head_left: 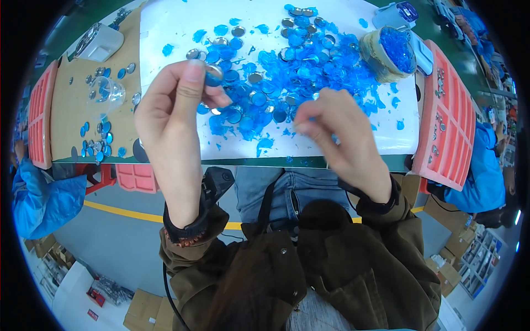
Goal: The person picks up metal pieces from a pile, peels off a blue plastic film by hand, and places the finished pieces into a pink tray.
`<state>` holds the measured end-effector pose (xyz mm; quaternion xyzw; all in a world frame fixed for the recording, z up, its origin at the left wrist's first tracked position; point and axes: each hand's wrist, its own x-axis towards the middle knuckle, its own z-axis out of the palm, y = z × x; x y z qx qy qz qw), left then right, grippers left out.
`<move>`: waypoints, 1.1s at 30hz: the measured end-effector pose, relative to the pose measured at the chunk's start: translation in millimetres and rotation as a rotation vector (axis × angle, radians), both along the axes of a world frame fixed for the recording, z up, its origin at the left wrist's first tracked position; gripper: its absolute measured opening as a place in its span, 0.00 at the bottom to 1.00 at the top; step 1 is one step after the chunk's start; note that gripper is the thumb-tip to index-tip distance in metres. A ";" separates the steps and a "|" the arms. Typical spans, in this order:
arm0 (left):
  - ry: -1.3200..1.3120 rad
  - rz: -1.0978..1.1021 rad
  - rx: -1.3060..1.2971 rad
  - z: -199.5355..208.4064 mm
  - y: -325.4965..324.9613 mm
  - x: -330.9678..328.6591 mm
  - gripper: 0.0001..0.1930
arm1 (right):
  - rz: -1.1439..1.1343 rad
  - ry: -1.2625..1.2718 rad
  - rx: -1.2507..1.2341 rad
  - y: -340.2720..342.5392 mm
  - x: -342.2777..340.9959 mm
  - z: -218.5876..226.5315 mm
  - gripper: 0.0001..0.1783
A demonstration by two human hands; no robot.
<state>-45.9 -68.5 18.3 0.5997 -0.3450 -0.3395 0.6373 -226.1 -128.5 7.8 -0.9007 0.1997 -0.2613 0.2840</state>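
Observation:
My left hand [175, 113] is raised over the white sheet [171, 34], pinching a small round metal disc [213, 75] between thumb and fingers. The disc has a shiny rim and a blue face. To its right, my right hand [341, 124] hovers at the near side of the pile, fingers curled together and slightly blurred. Whether anything sits between those fingertips I cannot make out. Between and beyond my hands spreads a heap of blue film scraps [326, 71], with several silvery and blue-faced discs [255, 78] mixed in.
A tub of blue film scraps [396, 48] stands at the far right. Pink trays [450, 118] flank both table ends. On the brown board at left are a clear plastic cup [107, 94], a white container [100, 43] and loose discs [98, 144]. People in blue sit at both sides.

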 end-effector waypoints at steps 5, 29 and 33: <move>0.030 -0.014 0.035 2.2 3.3 -12.9 0.08 | -0.172 -0.056 0.218 -2.0 7.8 13.3 0.06; -0.380 -0.050 -0.181 -16.9 1.3 -30.8 0.03 | -0.093 -0.327 1.357 -3.6 22.9 7.0 0.08; -0.709 -0.124 -0.114 -8.9 5.4 -31.4 0.03 | -0.198 -0.242 1.006 0.8 23.6 6.7 0.08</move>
